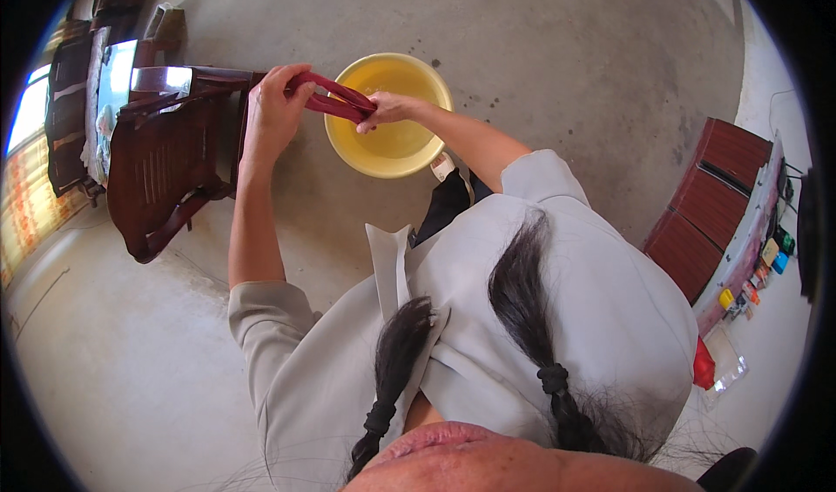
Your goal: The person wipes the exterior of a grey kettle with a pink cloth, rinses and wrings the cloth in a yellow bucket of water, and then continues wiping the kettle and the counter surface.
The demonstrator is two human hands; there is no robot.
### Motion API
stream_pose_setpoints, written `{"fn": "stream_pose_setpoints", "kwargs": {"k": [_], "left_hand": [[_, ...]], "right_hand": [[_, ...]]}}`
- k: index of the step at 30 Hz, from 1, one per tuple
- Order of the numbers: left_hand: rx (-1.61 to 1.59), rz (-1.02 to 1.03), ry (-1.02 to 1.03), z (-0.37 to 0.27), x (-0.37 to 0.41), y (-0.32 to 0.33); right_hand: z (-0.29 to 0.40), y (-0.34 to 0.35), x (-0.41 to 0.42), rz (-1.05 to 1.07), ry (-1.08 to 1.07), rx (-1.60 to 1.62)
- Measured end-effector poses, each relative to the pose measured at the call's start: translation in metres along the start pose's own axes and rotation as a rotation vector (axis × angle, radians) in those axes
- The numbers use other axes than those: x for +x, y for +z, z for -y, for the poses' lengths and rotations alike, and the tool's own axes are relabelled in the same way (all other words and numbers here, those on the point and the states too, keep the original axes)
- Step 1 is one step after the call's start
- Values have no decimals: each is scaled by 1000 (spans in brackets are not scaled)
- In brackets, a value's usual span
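Observation:
A dark red cloth (332,106) is stretched between my two hands in two narrow strands with a gap between them. My left hand (271,106) grips its left end, the thumb and fingers hooked around it. The other end is bunched tightly inside my right hand (386,110). Beneath that hand a round yellow plastic basin (366,167) stands on the concrete floor, with what looks like water inside. The cloth passes over the basin's left rim, and my left hand is beyond that rim, close to the wooden chair.
A dark wooden chair (176,159) stands at the left, beside a table with a light cover (117,77). On the right is a reddish-brown cabinet (708,191) with several small items on top. Wet spots (494,102) mark the floor right of the basin. My shoe (442,165) is near its rim.

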State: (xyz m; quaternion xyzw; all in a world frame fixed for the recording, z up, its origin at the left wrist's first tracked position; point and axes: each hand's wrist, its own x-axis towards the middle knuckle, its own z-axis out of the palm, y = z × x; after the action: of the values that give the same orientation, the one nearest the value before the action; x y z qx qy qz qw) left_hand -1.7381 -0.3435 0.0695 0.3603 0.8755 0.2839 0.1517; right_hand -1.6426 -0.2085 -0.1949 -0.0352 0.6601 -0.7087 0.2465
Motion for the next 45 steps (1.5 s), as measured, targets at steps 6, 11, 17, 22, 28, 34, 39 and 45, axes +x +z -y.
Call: {"fn": "stream_pose_setpoints", "kwargs": {"k": [6, 11, 17, 22, 28, 34, 39, 45], "left_hand": [[165, -124, -31, 71, 18, 32], [15, -224, -109, 145, 17, 94], [-192, -242, -154, 123, -25, 157], [-200, -109, -84, 87, -64, 160], [-1214, -361, -631, 129, -89, 163], [-2286, 49, -103, 114, -69, 202], [-2314, -125, -240, 116, -47, 186], [-1565, -60, -700, 123, -31, 171]], "right_hand": [[-10, 12, -9, -160, 284, 463], [-30, 26, 5, -192, 436, 975], [-17, 30, 7, -60, 293, 1342], [16, 36, 12, -248, 410, 1192], [45, 46, 3, -333, 391, 1335], [73, 73, -23, 59, 304, 1763], [85, 81, -41, 180, 365, 1780], [79, 65, -37, -4, 455, 952]]}}
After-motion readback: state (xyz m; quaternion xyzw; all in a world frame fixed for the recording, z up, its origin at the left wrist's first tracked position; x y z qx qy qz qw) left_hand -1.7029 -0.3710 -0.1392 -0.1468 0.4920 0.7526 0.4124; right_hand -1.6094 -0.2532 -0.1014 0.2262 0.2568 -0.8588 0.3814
